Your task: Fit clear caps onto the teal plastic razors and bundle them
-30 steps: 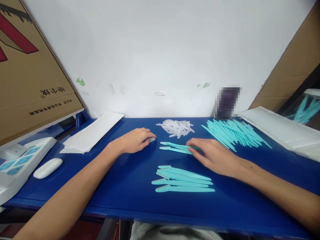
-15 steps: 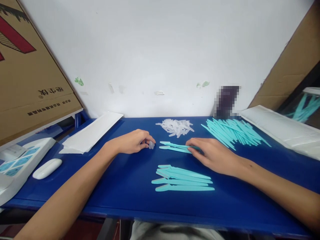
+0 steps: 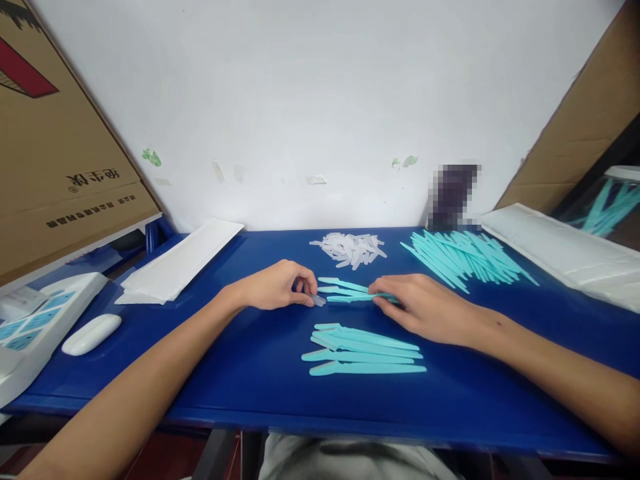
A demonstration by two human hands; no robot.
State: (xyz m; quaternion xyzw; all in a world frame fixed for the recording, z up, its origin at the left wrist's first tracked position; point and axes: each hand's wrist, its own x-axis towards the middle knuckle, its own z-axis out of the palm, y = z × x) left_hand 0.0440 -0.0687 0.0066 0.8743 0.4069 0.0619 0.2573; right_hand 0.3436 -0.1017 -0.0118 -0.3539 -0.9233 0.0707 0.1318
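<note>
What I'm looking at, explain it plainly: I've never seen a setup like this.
There is no machine here, just a person's two bare hands. Every picture comes from one camera worn on the head, looking forward and down.

On the blue table lie a pile of translucent pieces, a heap of teal sticks farther right, and a smaller teal group nearer the person.

The right hand holds a few separate sticks. The left hand pinches something small and translucent close to those sticks' ends; how many pieces it has, I can't tell.
</note>
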